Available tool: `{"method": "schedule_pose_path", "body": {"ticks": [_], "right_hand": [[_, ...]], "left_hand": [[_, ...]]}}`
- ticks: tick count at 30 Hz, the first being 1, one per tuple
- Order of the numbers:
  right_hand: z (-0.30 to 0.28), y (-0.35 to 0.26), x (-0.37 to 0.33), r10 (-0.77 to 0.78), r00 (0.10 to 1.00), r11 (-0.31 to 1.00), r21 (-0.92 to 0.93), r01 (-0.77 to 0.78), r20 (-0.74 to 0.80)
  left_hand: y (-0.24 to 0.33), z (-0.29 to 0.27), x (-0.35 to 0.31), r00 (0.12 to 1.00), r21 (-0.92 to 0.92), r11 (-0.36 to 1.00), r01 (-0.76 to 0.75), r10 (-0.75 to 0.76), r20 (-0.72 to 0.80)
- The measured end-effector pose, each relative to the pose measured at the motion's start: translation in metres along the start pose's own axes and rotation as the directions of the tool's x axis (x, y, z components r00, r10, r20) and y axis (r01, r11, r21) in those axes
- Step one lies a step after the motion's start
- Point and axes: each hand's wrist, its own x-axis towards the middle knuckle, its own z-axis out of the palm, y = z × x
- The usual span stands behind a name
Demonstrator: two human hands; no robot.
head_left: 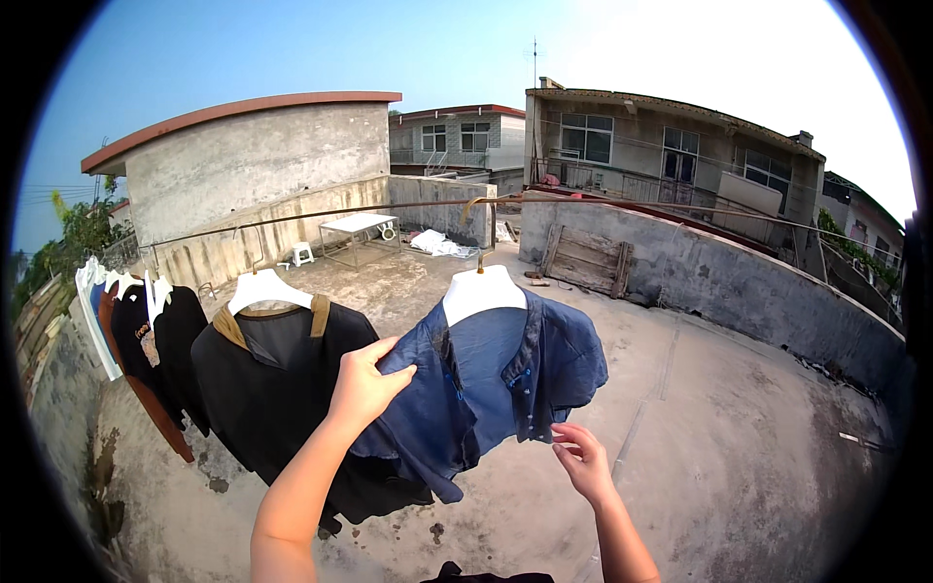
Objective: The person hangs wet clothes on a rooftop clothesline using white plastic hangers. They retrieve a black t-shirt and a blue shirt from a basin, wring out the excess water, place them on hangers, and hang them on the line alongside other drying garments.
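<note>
A dark blue short-sleeved shirt hangs open-fronted on a white hanger, which hooks over a metal rod. My left hand is closed on the shirt's left sleeve near the shoulder. Just below the shirt's right front edge, my right hand is open, fingers a little bent and apart from the thumb. It looks empty; whether a fingertip touches the hem I cannot tell. Beside my left forearm hangs a black top with a tan-trimmed collar, on another white hanger.
The rusty rod crosses at upper-chest height. Several more garments hang at its left end. Behind stand a white-topped table, a small white stool and a wooden pallet against a concrete wall.
</note>
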Motion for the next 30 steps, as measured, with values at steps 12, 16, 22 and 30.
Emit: {"method": "schedule_pose_path", "body": {"ticks": [12,16,22,30], "right_hand": [[0.024,0.053,0.044,-0.063,0.932,0.982,0.19,-0.006,0.358],[0.052,0.06,0.053,-0.107,0.979,0.984,0.161,0.079,0.171],[0.079,0.039,0.064,-0.074,0.997,0.994,0.077,0.076,-0.019],[0.093,0.052,0.072,-0.067,0.993,0.997,0.036,0.071,-0.099]], "left_hand": [[0.035,0.025,-0.04,0.908,0.825,0.565,-0.022,0.356,-0.22],[0.047,0.038,-0.059,0.755,0.971,0.165,-0.174,0.655,0.024],[0.008,0.082,-0.125,0.865,0.824,0.467,-0.32,0.5,0.052],[-0.065,0.148,-0.123,0.916,0.646,0.726,0.238,0.054,-0.398]]}}
